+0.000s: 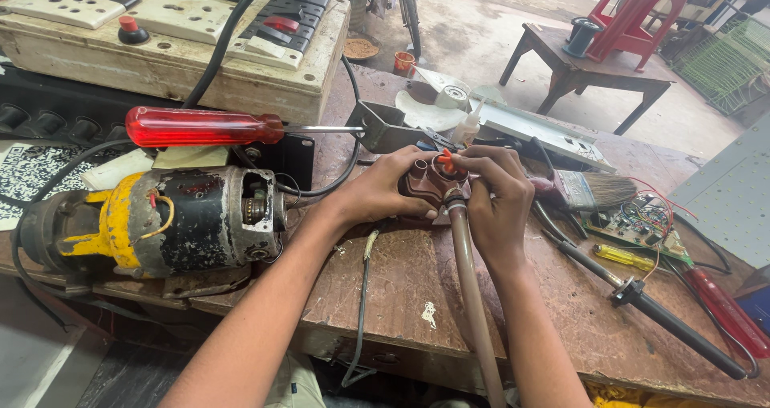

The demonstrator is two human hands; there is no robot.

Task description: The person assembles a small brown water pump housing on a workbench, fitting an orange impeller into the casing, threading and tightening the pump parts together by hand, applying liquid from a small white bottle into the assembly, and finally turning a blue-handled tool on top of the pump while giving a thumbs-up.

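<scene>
A person's two bare hands work at the middle of a worn wooden desk point(449, 312); the left hand point(385, 191) cups a small brown moulded housing point(423, 185) from its 9 o'clock side, its grip pressed closed around the body; the right hand point(497, 204) comes in from 3 o'clock, thumb and forefinger pinching a small orange-tipped part point(446, 161) at the housing's top; a beige cord point(473, 296) runs from the housing toward 6 o'clock, off the desk's near edge. At 9 o'clock of the hands lies an old yellow-and-black electric motor point(160, 220), well apart from them; above it, toward 10 o'clock, a red-handled screwdriver point(204, 127) rests with its blade pointing at a grey metal bracket point(381, 127). A cream switchboard box point(172, 43) stands at 11 o'clock. At 3 o'clock lie a paintbrush point(597, 189) and a green circuit board point(638, 228) with coloured wires; a small yellow screwdriver point(624, 257) and a black soldering iron point(666, 316) lie toward 4 o'clock. A wooden table point(593, 67) bearing a red stool point(642, 11) stands at 1 o'clock on the floor beyond.
</scene>
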